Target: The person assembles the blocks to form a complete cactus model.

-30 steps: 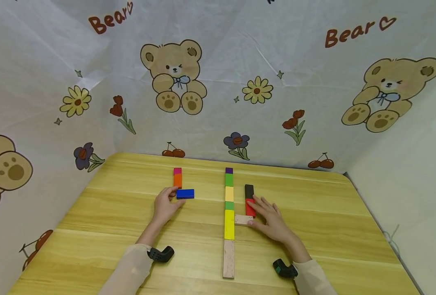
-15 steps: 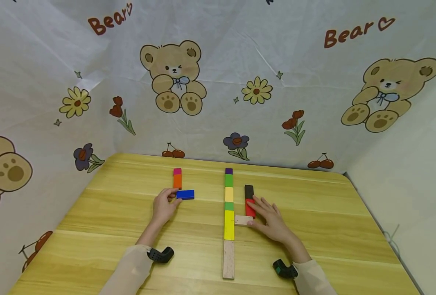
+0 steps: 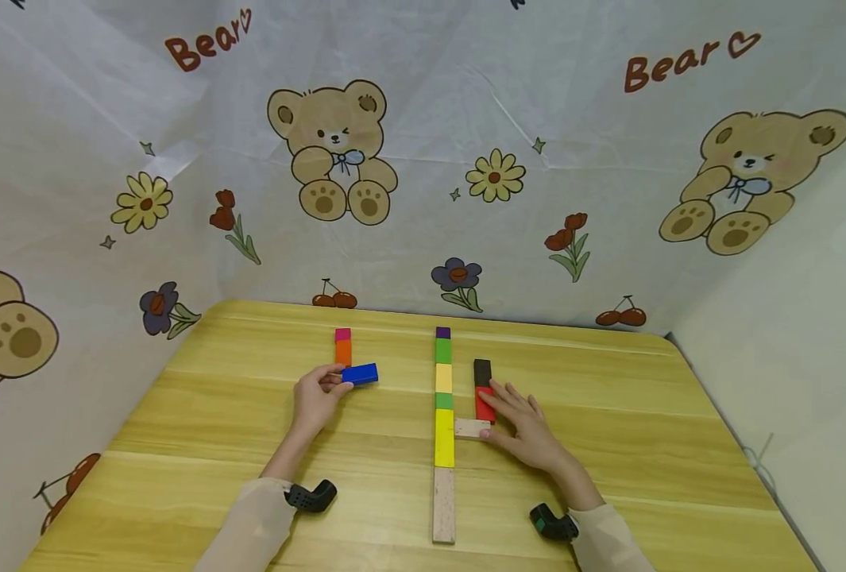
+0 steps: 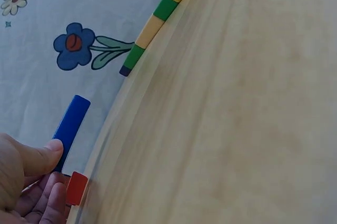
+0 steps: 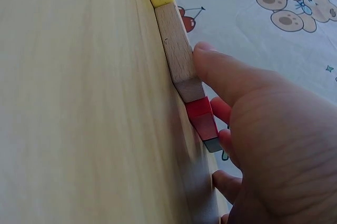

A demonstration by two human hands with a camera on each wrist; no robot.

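My left hand [image 3: 314,403] pinches one end of a blue block [image 3: 361,374] between thumb and fingers. The block is tilted and appears raised off the table in the left wrist view. Just behind it lie an orange block [image 3: 343,351] and a pink block [image 3: 342,334], end to end. My right hand [image 3: 533,437] lies with fingers spread, fingertips at a red block [image 3: 484,408] and the thumb at the end of a short plain wooden block [image 3: 469,429]. A black block [image 3: 482,372] adjoins the red one.
A long row of blocks runs down the middle of the wooden table [image 3: 179,461]: purple, green, cream, green, a yellow block [image 3: 444,438] and a long plain wooden block [image 3: 444,504]. The short plain block juts right from the yellow one. A bear-print cloth [image 3: 408,262] hangs behind.
My left thumb has closed on the blue block, which has gone from lying flat to tilted, its right end higher. The right hand has stayed in place.
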